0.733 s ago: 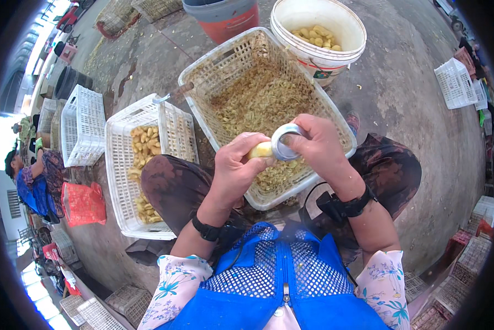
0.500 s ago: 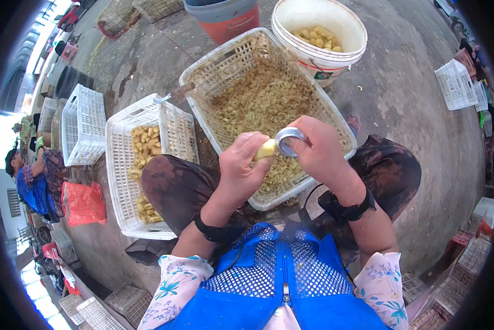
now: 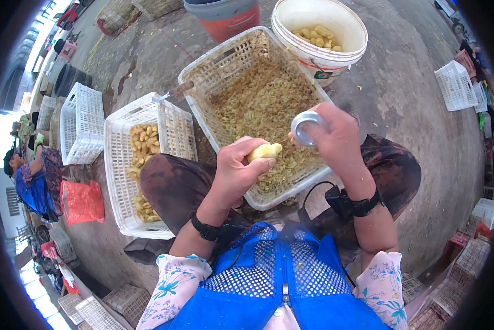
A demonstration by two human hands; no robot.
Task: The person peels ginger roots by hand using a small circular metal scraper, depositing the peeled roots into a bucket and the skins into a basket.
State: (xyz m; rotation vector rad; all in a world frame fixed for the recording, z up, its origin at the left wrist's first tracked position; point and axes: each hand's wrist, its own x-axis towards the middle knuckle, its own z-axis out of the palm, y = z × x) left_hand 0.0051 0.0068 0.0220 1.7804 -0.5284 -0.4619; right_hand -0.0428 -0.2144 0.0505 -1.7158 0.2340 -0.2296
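Between the thumb and fingers of my left hand (image 3: 237,168) is a pale yellow, peeled-looking piece of ginger (image 3: 264,152), its knobbly end pointing right. My right hand (image 3: 339,135) is closed around a silver metal ring (image 3: 296,133), held a short way right of the ginger and apart from it. Both hands are above a white plastic crate (image 3: 211,63) filled with brown and yellowish peelings (image 3: 258,102). My fingers partly hide the ginger and the ring.
A white crate (image 3: 115,187) with ginger pieces (image 3: 143,140) stands by my left knee. Beyond the peelings crate are a white bucket (image 3: 335,55) holding ginger and a red-and-grey bucket (image 3: 230,25). A wooden-handled tool (image 3: 181,89) rests across the crate edges. Another person (image 3: 32,179) sits far left.
My right hand with the metal ring has moved right and slightly up, away from the ginger. The left hand has lowered a little, and more of the ginger shows.
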